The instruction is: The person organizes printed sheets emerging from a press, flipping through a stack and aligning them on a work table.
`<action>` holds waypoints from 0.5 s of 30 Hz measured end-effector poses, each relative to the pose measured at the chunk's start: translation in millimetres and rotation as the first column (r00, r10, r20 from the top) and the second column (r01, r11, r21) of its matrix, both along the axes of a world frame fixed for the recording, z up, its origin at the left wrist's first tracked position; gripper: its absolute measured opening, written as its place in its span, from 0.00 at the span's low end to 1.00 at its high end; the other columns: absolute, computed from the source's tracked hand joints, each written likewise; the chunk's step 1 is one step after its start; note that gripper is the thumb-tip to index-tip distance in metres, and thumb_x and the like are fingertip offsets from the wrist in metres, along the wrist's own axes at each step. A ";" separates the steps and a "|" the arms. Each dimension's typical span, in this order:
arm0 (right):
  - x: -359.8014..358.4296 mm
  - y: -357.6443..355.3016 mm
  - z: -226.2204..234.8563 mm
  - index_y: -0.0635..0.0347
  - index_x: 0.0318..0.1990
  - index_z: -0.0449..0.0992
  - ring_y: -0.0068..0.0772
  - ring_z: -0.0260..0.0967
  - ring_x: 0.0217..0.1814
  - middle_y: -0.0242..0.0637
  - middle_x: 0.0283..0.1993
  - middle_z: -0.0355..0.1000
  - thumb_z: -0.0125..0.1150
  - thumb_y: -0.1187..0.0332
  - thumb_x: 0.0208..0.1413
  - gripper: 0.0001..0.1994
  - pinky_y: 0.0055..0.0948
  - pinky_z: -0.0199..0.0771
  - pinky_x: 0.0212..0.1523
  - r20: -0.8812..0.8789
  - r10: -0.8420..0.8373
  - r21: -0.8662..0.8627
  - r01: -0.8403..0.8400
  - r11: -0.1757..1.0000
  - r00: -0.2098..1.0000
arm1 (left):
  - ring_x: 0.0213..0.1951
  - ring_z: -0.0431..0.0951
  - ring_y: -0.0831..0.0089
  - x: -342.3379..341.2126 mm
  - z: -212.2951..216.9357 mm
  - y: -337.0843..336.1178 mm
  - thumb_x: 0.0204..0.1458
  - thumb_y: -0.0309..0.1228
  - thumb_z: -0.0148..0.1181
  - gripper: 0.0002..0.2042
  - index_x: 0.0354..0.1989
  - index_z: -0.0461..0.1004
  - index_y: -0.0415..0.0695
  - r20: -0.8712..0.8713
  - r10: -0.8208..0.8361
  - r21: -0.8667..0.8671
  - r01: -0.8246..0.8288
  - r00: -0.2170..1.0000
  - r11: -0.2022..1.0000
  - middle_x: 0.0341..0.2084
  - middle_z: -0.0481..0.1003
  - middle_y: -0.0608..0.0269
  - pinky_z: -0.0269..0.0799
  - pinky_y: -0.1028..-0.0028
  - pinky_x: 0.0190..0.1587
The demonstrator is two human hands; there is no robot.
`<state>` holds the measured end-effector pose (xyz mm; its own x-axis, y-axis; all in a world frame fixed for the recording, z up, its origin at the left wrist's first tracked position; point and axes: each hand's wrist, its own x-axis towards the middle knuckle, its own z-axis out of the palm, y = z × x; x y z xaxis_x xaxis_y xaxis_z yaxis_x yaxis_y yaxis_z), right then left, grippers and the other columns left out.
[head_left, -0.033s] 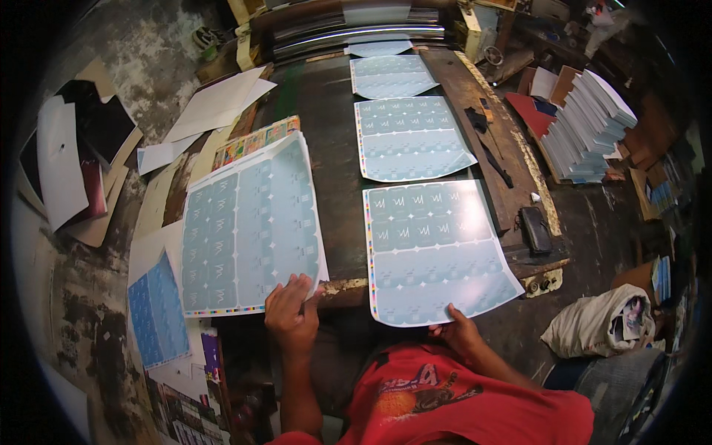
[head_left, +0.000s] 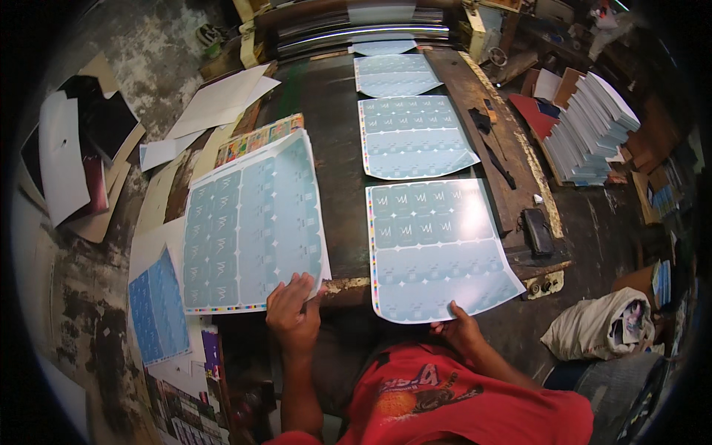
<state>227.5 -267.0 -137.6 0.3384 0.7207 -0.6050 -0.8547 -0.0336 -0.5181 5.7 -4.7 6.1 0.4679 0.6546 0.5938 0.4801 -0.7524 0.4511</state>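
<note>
The sheet (head_left: 434,248) is pinched at its near edge in the right hand (head_left: 467,331), thumb on top and fingers beneath. It runs from this grip away over the dark table (head_left: 337,200), toward the rollers (head_left: 363,33). Its end with white marks points away from the grip; the plainer pale-blue half is next to the thumb. The printed rows lie crosswise to the grip, and the colour bar follows the left side. Through the bent view I cannot tell which side is longer. The near edge sags past the table's edge, and its right corner lifts.

Left of the grip, the left hand (head_left: 294,310) rests its bent fingers on the near right corner of the stack (head_left: 256,230); I cannot tell whether it pinches any paper. The stack's marks are turned sideways to those of the held sheet.

Straight beyond the grip, a second sheet (head_left: 415,137) lies just past the held one, close in its way, with a third (head_left: 397,74) farther on. To the grip's right and beyond are a dark pouch (head_left: 537,231) and a long plank (head_left: 475,159) close along the sheet's right side. Farther right stand the piled sheets (head_left: 589,133), and a pale sack (head_left: 593,326) nearer. A blue sheet (head_left: 159,311) lies far left, past the left hand.
</note>
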 end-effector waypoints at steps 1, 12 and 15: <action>2.9 6.7 1.8 0.67 0.53 0.67 0.38 0.73 0.30 0.49 0.33 0.75 0.46 0.50 0.67 0.25 0.41 0.75 0.43 0.000 -0.017 0.004 0.017 1.000 1.000 | 0.49 0.80 0.59 -0.9 3.1 0.7 0.47 0.31 0.71 0.12 0.40 0.81 0.43 -0.013 -0.011 -0.025 0.011 1.000 1.000 0.40 0.82 0.57 0.69 0.59 0.55; 31.4 61.3 -4.4 0.69 0.55 0.62 0.36 0.73 0.29 0.51 0.38 0.74 0.40 0.44 0.67 0.30 0.44 0.77 0.44 0.081 -0.175 0.029 0.173 0.985 0.981 | 0.53 0.78 0.59 -7.6 14.7 2.8 0.56 0.33 0.63 0.10 0.41 0.81 0.41 0.051 -0.075 -0.262 0.086 0.996 0.961 0.43 0.81 0.57 0.65 0.60 0.58; 27.0 67.2 -17.2 0.66 0.55 0.61 0.35 0.73 0.32 0.48 0.41 0.74 0.41 0.46 0.68 0.27 0.43 0.77 0.43 0.097 -0.205 0.044 0.201 0.979 0.974 | 0.49 0.79 0.56 -3.3 13.2 -1.4 0.60 0.31 0.57 0.10 0.41 0.81 0.39 0.110 0.020 -0.293 0.013 0.994 0.956 0.42 0.81 0.55 0.65 0.61 0.58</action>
<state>254.5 -199.9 -154.8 0.5376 0.6500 -0.5371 -0.7854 0.1542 -0.5995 2.4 -6.1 19.3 0.4081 0.8090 0.4232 0.4173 -0.5775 0.7017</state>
